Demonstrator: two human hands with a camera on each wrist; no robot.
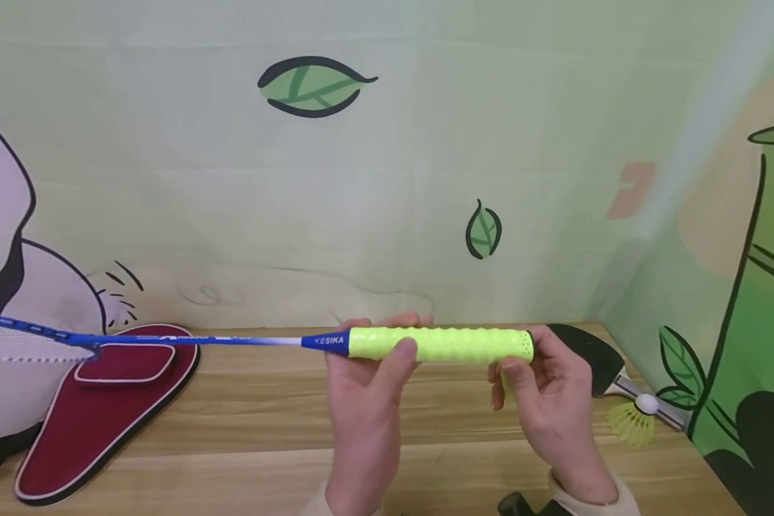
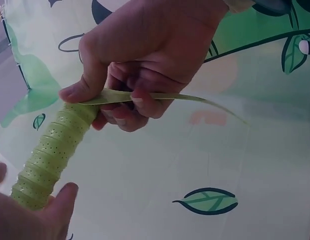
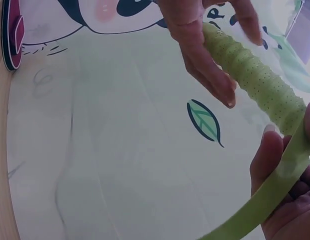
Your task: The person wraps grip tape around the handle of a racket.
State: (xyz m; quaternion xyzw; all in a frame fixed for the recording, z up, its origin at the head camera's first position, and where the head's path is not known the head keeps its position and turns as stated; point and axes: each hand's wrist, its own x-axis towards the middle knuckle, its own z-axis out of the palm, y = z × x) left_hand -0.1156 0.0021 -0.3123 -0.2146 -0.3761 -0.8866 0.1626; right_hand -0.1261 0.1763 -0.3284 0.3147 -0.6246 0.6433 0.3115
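A blue badminton racket [image 1: 251, 341] lies level across the head view, its strung head cut off at the left edge. Bright yellow-green grip tape [image 1: 464, 344] covers its handle in ridged, perforated turns. My left hand [image 1: 364, 401] holds the handle near the blue cone, thumb in front and fingers mostly hidden behind. At the butt end, my right hand [image 1: 551, 408] pinches the tape between thumb and fingers. A loose tail of tape [image 2: 180, 96] runs out past the right fingers in the left wrist view. That same strip [image 3: 265, 200] hangs down across the right hand in the right wrist view.
A maroon paddle case [image 1: 116, 423] with white piping lies at the left of the wooden table [image 1: 264, 430]. At the right are a black table tennis paddle [image 1: 583, 347] and a yellow shuttlecock [image 1: 635, 421]. A printed cloth backdrop [image 1: 393, 165] stands behind the table.
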